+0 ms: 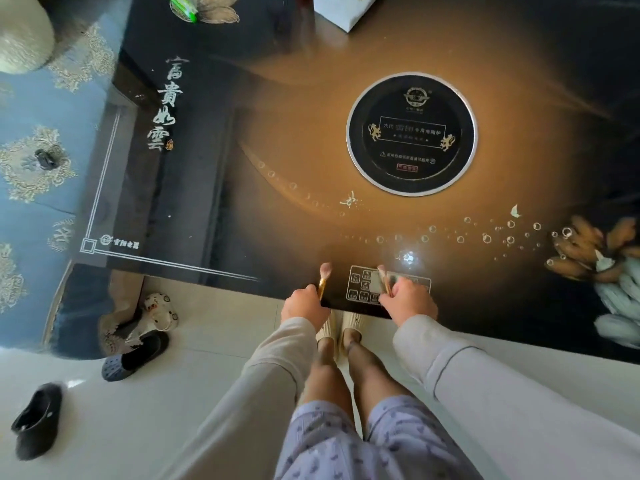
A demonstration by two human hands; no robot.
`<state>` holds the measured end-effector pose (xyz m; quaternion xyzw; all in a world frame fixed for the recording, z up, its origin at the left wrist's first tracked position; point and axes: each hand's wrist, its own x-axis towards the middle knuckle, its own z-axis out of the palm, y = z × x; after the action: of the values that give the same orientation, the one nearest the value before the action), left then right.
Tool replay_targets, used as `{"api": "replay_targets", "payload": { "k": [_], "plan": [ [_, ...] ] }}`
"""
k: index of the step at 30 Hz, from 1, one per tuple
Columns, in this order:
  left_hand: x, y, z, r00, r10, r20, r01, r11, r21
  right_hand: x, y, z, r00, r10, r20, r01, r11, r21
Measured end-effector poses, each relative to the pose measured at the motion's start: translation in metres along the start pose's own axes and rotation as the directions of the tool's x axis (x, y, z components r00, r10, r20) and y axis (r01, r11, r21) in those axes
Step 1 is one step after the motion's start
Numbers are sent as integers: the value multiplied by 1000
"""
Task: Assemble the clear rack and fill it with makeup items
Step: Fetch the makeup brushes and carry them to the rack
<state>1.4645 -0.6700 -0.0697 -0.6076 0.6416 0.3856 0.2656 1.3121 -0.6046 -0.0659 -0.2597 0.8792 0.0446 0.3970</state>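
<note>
Low in the middle of the frame, the left hand [304, 305] grips a gold-handled makeup brush [324, 279], and the right hand [408, 296] grips maybe two thinner brushes [383, 280], too blurry to count. This looks like the filling step. No clear rack shows on the dark table [311, 140], so next they must find it.
</note>
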Motion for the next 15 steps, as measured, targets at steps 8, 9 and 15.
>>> {"api": "replay_targets", "payload": {
  "k": [8,9,15],
  "plan": [
    [-64,-75,18,990,-20,143,19,1000,15,-62,101,-4,993,11,120,-32,983,179],
    [-69,-85,21,986,-39,159,35,999,31,-69,111,-3,994,31,107,-52,977,205],
    [-90,-121,19,980,-69,184,55,995,83,-108,152,11,983,184,24,-175,879,443]
  ]
}}
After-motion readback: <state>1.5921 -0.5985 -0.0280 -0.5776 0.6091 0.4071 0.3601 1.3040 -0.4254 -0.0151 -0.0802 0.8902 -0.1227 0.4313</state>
